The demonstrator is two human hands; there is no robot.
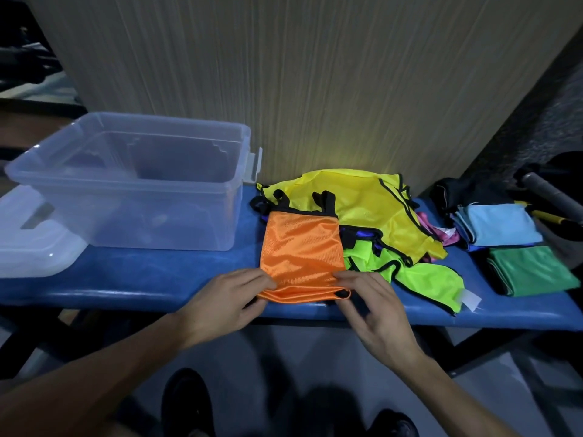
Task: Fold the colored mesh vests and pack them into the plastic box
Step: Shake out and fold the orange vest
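- Fingers of both hands curl onto the near hem of the orange mesh vest [301, 253]: the left hand [220, 305] pinches its near-left corner, the right hand [375, 310] pinches the near-right corner, thumbs on top; the fingertips underneath are hidden by the fabric.
- That vest lies folded into a rough square on the blue bench [164, 279], its near edge at the bench's front lip, its black-trimmed straps pointing toward the wall.
- Behind and to the right of it sits a loose heap: a yellow vest [362, 200] on top, a neon green vest [426, 279] spilling toward the front with a white tag, and bits of pink and dark blue fabric mostly buried, so their shape cannot be made out.
- The clear plastic box [132, 181] stands open on the bench's left part, well apart from the orange vest; whatever shows through its walls is too hazy to identify.
- Its lid [34, 247] lies at the far left, cut off by the frame edge.
- Folded light blue cloth [501, 225] and green cloth [533, 269] rest at the bench's right end.
- Dark shoes show below, blurred.
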